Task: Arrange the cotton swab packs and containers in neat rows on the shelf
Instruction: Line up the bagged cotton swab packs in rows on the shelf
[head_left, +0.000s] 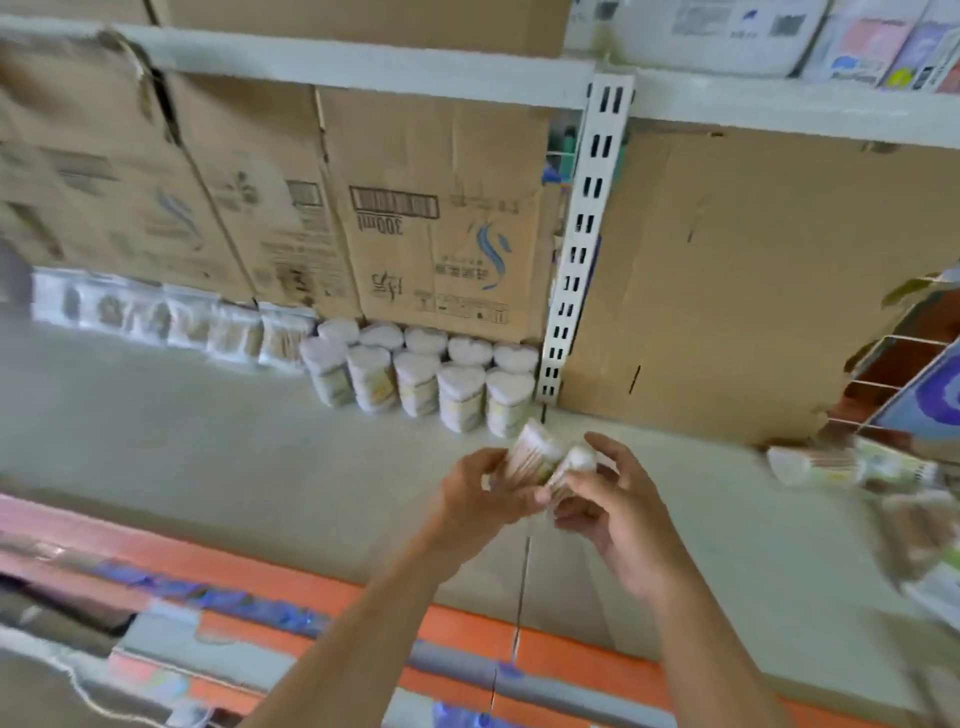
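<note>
We've got our left hand (483, 493) wrapped round one swab container (535, 449), right hand (613, 499) pinching a second container (574, 464), both above the shelf (208, 457), just before the standing rows (415, 374). Light, stiff, probably slick plastic, we reckon: grip the sides, not the lids.

1 head-worn wide-angle view, looking forward and down onto the shelf (208, 457).
The camera faces the cardboard boxes (431, 234) at the shelf's back from close range; the left hand (480, 493) and right hand (618, 512) meet just below centre, near the lens, and the view's edges bow and blur.
</note>
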